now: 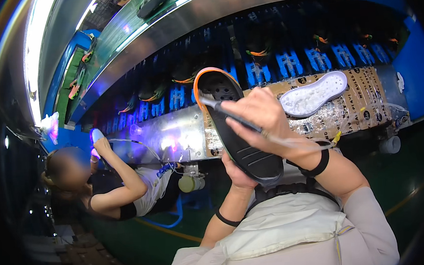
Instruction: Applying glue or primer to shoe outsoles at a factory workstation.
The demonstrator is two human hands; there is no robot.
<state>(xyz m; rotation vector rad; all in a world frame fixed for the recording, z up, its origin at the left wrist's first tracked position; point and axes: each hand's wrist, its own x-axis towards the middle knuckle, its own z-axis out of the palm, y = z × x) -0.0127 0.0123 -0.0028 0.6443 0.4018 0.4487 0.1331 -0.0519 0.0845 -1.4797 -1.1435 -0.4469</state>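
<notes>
Holding tubed tool (245,122), black shoe (253,153), lettered cardboard (365,93) beyond

The left hand (240,173) is partly hidden behind the black shoe sole (252,149). The tube-fed tool (240,117) has a tip too blurred to identify. A co-worker's head (69,171) is blurred; the lower edge crops the beige shirt (297,256).

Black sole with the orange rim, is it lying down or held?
Held: the left hand grips the black sole by its near end, beyond the edge of the bench.
</notes>
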